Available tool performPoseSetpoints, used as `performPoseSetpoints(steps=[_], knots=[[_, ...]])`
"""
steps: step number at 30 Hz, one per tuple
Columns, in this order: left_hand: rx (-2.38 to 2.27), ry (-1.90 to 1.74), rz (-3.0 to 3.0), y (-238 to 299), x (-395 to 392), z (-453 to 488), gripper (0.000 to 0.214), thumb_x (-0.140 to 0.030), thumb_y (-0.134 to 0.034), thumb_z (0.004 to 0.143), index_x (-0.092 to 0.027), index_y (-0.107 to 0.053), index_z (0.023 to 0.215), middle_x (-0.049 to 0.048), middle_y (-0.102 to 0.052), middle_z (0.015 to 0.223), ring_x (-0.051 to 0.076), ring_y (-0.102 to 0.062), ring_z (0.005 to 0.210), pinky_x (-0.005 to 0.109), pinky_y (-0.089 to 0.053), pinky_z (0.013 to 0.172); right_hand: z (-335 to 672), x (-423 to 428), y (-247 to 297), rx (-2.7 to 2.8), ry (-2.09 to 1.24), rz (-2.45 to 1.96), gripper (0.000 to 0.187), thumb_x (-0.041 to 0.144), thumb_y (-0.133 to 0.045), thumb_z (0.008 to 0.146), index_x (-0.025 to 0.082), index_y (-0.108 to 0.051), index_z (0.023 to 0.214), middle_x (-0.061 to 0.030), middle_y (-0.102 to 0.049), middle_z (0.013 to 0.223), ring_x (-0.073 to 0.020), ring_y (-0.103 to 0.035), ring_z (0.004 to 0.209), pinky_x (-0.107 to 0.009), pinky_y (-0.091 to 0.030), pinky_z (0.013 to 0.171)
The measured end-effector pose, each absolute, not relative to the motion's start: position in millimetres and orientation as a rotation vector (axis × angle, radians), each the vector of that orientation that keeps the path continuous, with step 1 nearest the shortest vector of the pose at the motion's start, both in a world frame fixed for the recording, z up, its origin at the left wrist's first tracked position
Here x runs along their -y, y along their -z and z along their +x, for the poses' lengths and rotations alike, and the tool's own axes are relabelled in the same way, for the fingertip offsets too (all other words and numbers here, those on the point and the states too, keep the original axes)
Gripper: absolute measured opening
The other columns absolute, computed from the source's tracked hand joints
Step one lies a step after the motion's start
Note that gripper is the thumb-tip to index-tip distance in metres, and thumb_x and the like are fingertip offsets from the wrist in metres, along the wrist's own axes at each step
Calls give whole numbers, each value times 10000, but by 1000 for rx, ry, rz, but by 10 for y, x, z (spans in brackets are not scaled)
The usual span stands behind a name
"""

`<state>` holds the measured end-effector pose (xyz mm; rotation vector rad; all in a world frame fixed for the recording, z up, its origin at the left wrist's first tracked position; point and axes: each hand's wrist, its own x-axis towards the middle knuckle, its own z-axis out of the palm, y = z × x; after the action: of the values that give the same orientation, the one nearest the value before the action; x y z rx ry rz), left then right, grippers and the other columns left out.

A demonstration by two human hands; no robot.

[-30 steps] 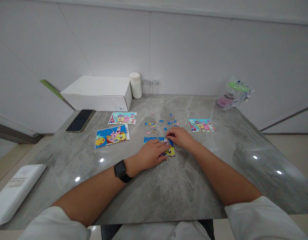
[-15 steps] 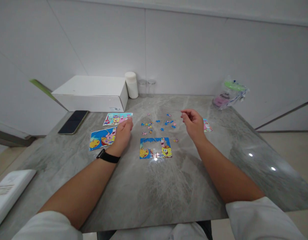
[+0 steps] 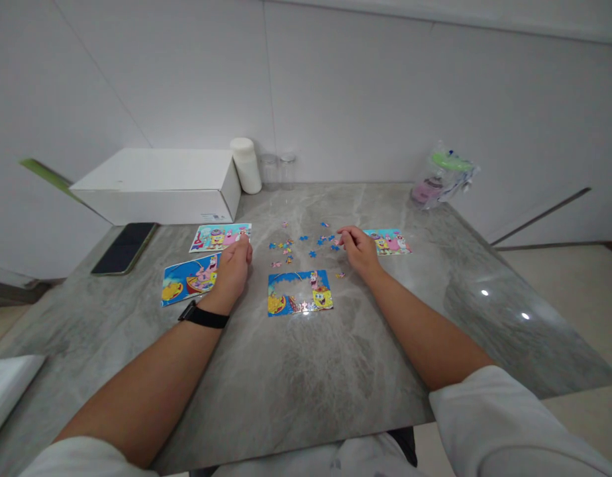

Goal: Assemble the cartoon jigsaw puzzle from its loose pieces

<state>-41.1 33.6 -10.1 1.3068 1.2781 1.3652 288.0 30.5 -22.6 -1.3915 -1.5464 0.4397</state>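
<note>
Taking the unfinished puzzle [image 3: 322,298] as the clock's centre, one puzzle lay flat on the surface [image 3: 346,371], its border joined and its middle showing bare stone. At least a dozen loose pieces [image 3: 312,254] were scattered at twelve o'clock, some too bunched to count exactly; one more piece [image 3: 340,274] lay alone just beside the puzzle at two o'clock.

Two hands were in view. The left hand [image 3: 234,265], with one watch [image 3: 188,309] on its wrist, was curled closed at ten o'clock; whether anything was inside could not be told. The right hand [image 3: 358,250] was at two o'clock, fingers bent beside the pieces; whether it pinched one could not be told.

There were three picture cards: a blue card [image 3: 189,279] at nine o'clock, partly hidden by the left hand, a turquoise card [image 3: 217,238] at ten, and another turquoise card [image 3: 395,244] at two, beyond the right hand.

Farther out were one phone [image 3: 124,248] and one white box [image 3: 157,205] towards ten, one white bottle [image 3: 247,167] at eleven, two clear jars [image 3: 287,173] near twelve, and one bagged tub [image 3: 435,185] at two.
</note>
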Motion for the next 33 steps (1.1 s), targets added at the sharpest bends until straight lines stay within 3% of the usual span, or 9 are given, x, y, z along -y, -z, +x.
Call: performPoseSetpoints(steps=[15,20,23,27,33], knots=[[-1319,-1300,1352,98,-313,-409,576,-651,-487,991,-226,-416,608,-27,-351,555,134,-338,522,299,-294,520,2848,-314,243,1665,-500,-1426,409,512,-452,1035,223,-735,975,-2,-700,774,-167,-644,735,-277,-487,727],[-1356,-1281,1360,93,-315,-410,578,-669,-468,987,-230,-414,616,-27,-355,551,136,-344,516,295,-298,515,2869,-341,260,1538,-474,-1432,344,432,-462,1028,229,-682,1197,-36,-755,996,-169,-687,811,-295,-535,774],[-1350,-1276,1351,93,-315,-410,575,-656,-473,991,-228,-413,611,-28,-354,547,132,-343,509,291,-294,505,2912,-356,257,1622,-318,-1455,307,290,-512,977,214,-682,1221,-89,-743,1149,-201,-690,953,-334,-546,851],[-1337,-1289,1327,99,-320,-410,561,-610,-495,999,-224,-433,597,-29,-351,530,127,-337,495,292,-283,495,2920,-329,217,1911,-89,-1547,242,205,-544,954,196,-752,1076,-125,-743,1122,-270,-646,1086,-409,-484,1004],[-1347,-1266,1374,89,-310,-407,552,-604,-493,990,-217,-457,598,-20,-381,538,133,-350,516,301,-274,518,2855,-249,175,2026,38,-1797,257,255,-582,980,195,-781,1133,-143,-734,1133,-308,-629,1069,-435,-454,966]])
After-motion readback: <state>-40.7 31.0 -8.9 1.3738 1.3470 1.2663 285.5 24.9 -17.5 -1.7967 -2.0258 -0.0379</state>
